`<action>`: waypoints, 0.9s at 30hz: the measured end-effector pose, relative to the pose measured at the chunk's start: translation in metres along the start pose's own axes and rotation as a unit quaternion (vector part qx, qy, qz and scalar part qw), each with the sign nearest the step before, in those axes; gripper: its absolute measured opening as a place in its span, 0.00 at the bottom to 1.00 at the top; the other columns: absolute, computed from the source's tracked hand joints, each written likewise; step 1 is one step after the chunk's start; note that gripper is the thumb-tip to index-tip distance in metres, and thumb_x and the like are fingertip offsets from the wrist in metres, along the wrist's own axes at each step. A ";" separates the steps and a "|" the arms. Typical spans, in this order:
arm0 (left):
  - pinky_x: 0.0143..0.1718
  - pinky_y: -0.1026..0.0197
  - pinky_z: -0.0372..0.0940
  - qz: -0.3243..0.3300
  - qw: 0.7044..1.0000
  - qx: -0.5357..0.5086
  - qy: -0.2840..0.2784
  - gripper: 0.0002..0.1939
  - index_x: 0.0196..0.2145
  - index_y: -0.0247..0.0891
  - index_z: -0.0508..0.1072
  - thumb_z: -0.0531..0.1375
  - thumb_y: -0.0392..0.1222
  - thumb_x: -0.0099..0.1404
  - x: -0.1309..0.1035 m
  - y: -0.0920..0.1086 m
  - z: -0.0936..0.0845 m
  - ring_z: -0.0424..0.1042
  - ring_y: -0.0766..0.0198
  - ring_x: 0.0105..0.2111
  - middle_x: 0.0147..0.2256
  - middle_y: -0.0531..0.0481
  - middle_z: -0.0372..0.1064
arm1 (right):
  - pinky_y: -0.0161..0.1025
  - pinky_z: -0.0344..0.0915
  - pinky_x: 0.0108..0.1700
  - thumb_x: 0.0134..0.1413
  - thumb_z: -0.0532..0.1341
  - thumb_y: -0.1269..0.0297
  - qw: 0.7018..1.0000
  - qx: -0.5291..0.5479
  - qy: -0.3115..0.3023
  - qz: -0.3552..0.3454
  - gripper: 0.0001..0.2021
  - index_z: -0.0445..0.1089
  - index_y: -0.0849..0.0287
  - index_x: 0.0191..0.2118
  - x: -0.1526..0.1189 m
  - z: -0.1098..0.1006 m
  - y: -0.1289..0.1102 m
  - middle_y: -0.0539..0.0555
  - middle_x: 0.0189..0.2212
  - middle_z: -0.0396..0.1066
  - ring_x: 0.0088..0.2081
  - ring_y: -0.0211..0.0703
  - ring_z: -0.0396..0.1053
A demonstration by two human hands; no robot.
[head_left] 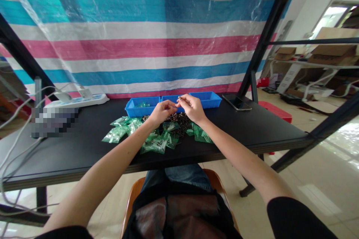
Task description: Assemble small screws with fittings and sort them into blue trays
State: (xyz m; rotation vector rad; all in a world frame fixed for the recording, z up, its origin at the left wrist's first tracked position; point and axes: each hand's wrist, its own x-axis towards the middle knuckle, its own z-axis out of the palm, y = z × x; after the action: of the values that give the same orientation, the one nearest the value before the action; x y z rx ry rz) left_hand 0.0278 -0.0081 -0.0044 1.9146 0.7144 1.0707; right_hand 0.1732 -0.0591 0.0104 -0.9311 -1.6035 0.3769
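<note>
My left hand (162,112) and my right hand (192,109) meet over the blue trays, fingertips almost touching. Between the thumb and fingers of the right hand pokes a small brownish metal piece (179,98), like a screw. The left fingers are pinched together; whatever they hold is too small to make out. Below the hands lies a heap of dark screws (183,124). Green plastic bags (116,133) with small pale parts lie left of it, more bags (156,144) in front, and others (202,134) beside my right forearm.
A blue tray (134,113) with green bits stands behind the left bags; another blue tray (213,104) stands at the right. A phone (237,102) lies near the right post. A white power strip (95,100) with cables sits at the left. A striped sheet (146,48) hangs behind.
</note>
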 end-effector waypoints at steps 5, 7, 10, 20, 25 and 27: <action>0.25 0.65 0.53 0.015 1.000 -0.013 0.002 0.11 0.31 0.34 0.70 0.61 0.44 0.51 0.001 -0.001 -0.002 0.59 0.69 0.23 0.22 0.54 0.63 | 0.39 0.66 0.38 0.54 0.55 0.61 0.999 0.032 0.010 0.006 0.08 0.65 0.59 0.31 0.001 0.001 0.002 0.53 0.27 0.72 0.32 0.42 0.71; 0.27 0.64 0.55 0.007 0.999 -0.033 -0.001 0.15 0.33 0.33 0.71 0.61 0.46 0.51 0.001 0.000 -0.002 0.61 0.68 0.25 0.24 0.53 0.65 | 0.39 0.66 0.39 0.54 0.55 0.60 0.999 0.038 0.015 0.011 0.08 0.66 0.59 0.32 0.001 0.002 0.004 0.53 0.28 0.73 0.34 0.42 0.72; 0.30 0.64 0.57 -0.016 0.998 -0.057 -0.003 0.19 0.36 0.32 0.71 0.63 0.47 0.48 0.002 0.001 -0.001 0.63 0.67 0.26 0.26 0.52 0.66 | 0.40 0.66 0.40 0.54 0.55 0.59 0.999 0.039 0.006 0.010 0.08 0.66 0.59 0.33 0.001 0.002 0.005 0.53 0.30 0.73 0.35 0.42 0.72; 0.30 0.64 0.58 0.012 1.000 -0.020 0.013 0.16 0.33 0.33 0.71 0.62 0.46 0.50 0.002 -0.002 -0.001 0.63 0.67 0.26 0.25 0.53 0.66 | 0.41 0.67 0.40 0.53 0.56 0.58 0.997 0.073 -0.004 0.022 0.09 0.65 0.59 0.31 0.001 0.002 0.004 0.53 0.28 0.73 0.34 0.43 0.72; 0.30 0.63 0.58 0.029 0.999 0.020 0.015 0.14 0.33 0.34 0.71 0.61 0.47 0.51 0.002 -0.001 -0.003 0.63 0.66 0.26 0.25 0.52 0.67 | 0.40 0.67 0.38 0.52 0.57 0.57 0.995 0.090 0.009 0.046 0.10 0.65 0.59 0.30 0.003 0.002 0.003 0.52 0.25 0.73 0.32 0.42 0.71; 0.31 0.63 0.58 0.035 0.999 0.036 0.013 0.15 0.33 0.34 0.72 0.60 0.47 0.51 0.002 -0.001 -0.004 0.63 0.66 0.27 0.26 0.52 0.67 | 0.40 0.67 0.37 0.51 0.57 0.57 0.994 0.099 0.011 0.050 0.10 0.65 0.59 0.29 0.004 0.001 0.003 0.52 0.23 0.72 0.31 0.42 0.71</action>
State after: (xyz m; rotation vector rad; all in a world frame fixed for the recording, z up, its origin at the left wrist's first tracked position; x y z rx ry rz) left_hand 0.0254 -0.0042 -0.0030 2.0027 0.7146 1.1283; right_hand 0.1731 -0.0539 0.0106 -0.8623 -1.4724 0.5823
